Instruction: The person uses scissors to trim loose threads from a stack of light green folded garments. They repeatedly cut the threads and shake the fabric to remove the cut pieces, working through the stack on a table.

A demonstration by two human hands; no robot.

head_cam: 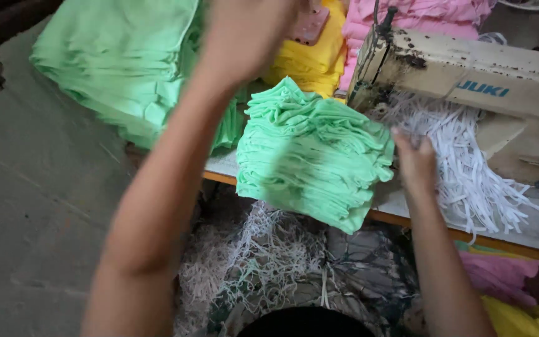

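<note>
1. Head view, surface: you sit at a pale sewing table [534, 232] with an orange front edge; a grey concrete floor [32, 206] lies to your left.
2. A worn cream sewing machine [469, 78] stands at the back right, with a bunch of white elastic strips [469, 162] spilling from under it over the table.
3. Behind: a big pile of mint green fabric [113, 62] at left, yellow fabric [310, 59] in the middle, pink fabric [407, 15] at top right.
4. White thread scraps [263, 256] cover your lap.
5. The green stack [313, 159] of small folded pieces sits on the table's near edge, overhanging it, layers wrinkled and uneven.
6. Your left hand [247, 37] is raised above the stack, blurred; I cannot tell its grip.
7. Your right hand [414, 159] touches the stack's right side, beside the strips, fingers loosely curled; grip unclear.
</note>
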